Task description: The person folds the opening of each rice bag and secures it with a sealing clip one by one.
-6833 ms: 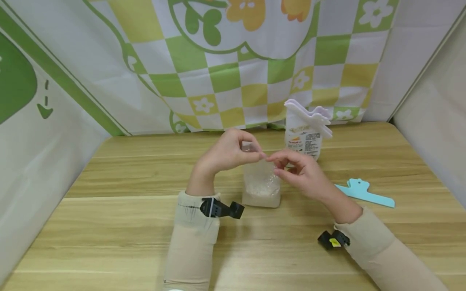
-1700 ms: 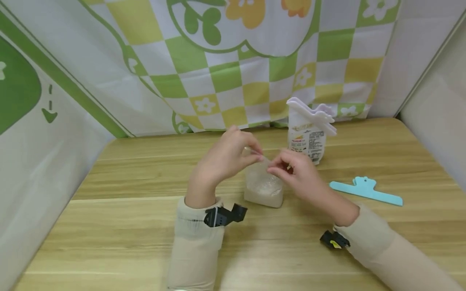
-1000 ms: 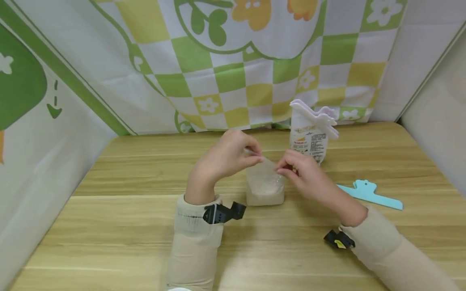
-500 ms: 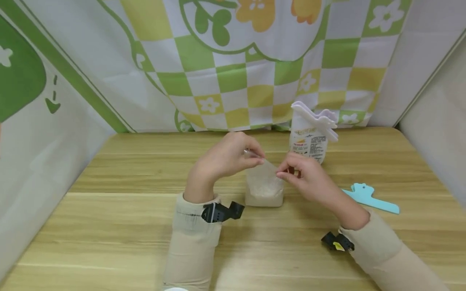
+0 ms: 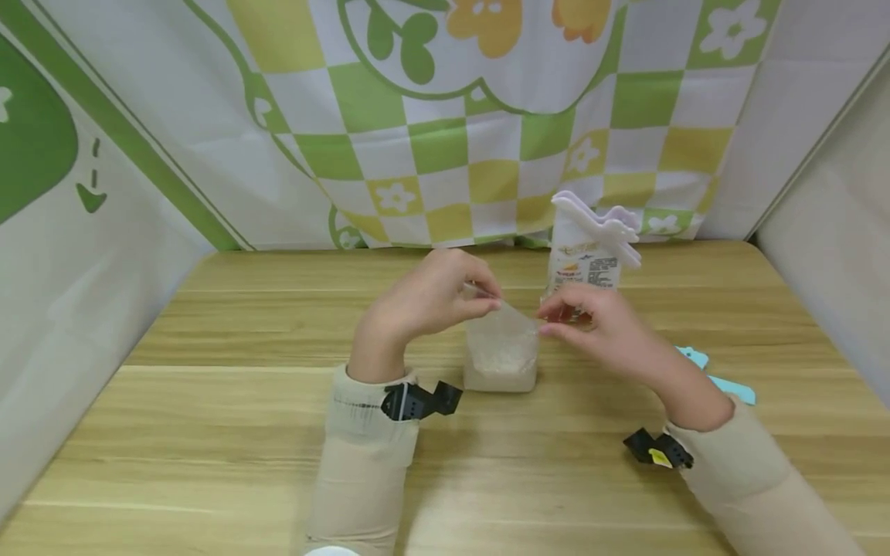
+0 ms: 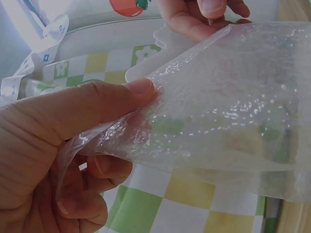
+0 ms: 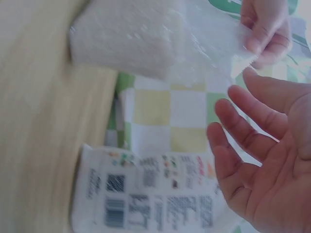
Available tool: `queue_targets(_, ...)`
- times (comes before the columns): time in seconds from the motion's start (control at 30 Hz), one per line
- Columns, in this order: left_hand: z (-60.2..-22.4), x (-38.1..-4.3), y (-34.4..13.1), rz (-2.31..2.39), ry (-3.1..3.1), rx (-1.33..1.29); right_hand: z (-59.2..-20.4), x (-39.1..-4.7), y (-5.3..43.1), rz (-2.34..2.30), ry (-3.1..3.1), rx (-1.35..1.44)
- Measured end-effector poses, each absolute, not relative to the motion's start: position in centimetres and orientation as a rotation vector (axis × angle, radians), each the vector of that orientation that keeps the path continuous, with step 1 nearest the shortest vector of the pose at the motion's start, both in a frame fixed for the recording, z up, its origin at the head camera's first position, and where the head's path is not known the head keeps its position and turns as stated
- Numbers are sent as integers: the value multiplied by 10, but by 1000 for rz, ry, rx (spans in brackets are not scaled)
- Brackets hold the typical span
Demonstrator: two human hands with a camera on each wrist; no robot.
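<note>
Checkered cloth (image 5: 438, 143) hangs behind a wood-grained worktop (image 5: 243, 328), and on that worktop, near the middle, a clear bag (image 5: 501, 363) with pale contents settled low in it stands upright. Its slack upper film is drawn up toward the hands, its top edge sloping down to a corner on the right; no clip sits on it.

At ten o'clock from the bag, the left hand (image 5: 431, 301) pinches the film, thumb on the near face and other fingers behind, much as it does a moment earlier. At two o'clock, the right hand (image 5: 601, 320) is what has changed: half a second ago its fingertips are drawn together at the film's edge; now the fingers are loosely spread beside the corner, thumb and forefinger slightly parted. Whether they touch the film, I cannot tell. That suggests the left hand now does most of the holding while the right hand adjusts its place on the edge, so the top seems not yet secured.

Farther out, at one o'clock, stands a printed bag (image 5: 601, 270) with a lilac clip (image 5: 603, 226) slanting across its top. Near three o'clock lies a turquoise clip (image 5: 733, 390), now more hidden behind the right wrist (image 5: 684, 386).
</note>
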State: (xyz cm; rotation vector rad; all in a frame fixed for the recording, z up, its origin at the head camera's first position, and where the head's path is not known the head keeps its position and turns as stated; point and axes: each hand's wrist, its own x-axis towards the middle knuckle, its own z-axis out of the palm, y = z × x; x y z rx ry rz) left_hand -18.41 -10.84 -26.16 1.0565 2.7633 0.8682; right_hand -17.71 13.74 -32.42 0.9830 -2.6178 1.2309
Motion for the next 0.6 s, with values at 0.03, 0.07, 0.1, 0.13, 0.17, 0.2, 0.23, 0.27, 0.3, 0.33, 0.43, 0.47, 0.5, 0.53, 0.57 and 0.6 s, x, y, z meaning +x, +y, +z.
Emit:
queue_targets(0.03,-262,-184,-109,875,2757,1049,-322,-177,140,1205,-2623,981)
queue_targets(0.07,-261,-184,-109,878,2751,1043,-320,-176,143,1175,-2627,979)
queue_targets(0.1,-261,-185,-109,879,2746,1040,-318,-175,146,1148,-2628,974)
queue_targets(0.13,-262,-185,-109,880,2741,1037,-317,-175,149,1123,-2630,968)
queue_targets(0.17,-262,-185,-109,882,2737,1031,-316,-174,152,1100,-2633,960)
queue_targets(0.2,-262,-185,-109,884,2733,1027,-316,-173,155,1078,-2642,948)
queue_targets(0.23,-262,-185,-109,887,2731,1026,-315,-173,159,1063,-2653,936)
queue_targets(0.27,-263,-186,-109,886,2732,1029,-314,-172,163,1051,-2666,922)
queue_targets(0.3,-263,-186,-109,886,2733,1032,-314,-171,167,1037,-2680,906)
queue_targets(0.33,-263,-186,-109,888,2733,1034,-314,-170,171,1021,-2696,891)
queue_targets(0.43,-264,-186,-110,897,2736,1043,-313,-170,184,988,-2744,845)
queue_targets(0.47,-264,-187,-110,899,2736,1043,-313,-170,189,983,-2761,828)
queue_targets(0.5,-264,-187,-110,903,2736,1043,-313,-171,193,977,-2776,812)
queue_targets(0.53,-264,-187,-111,908,2736,1043,-313,-171,197,965,-2789,796)
queue_targets(0.57,-264,-187,-111,914,2735,1042,-313,-171,201,957,-2802,777)
queue_targets(0.6,-264,-188,-111,920,2735,1042,-313,-172,205,952,-2815,758)
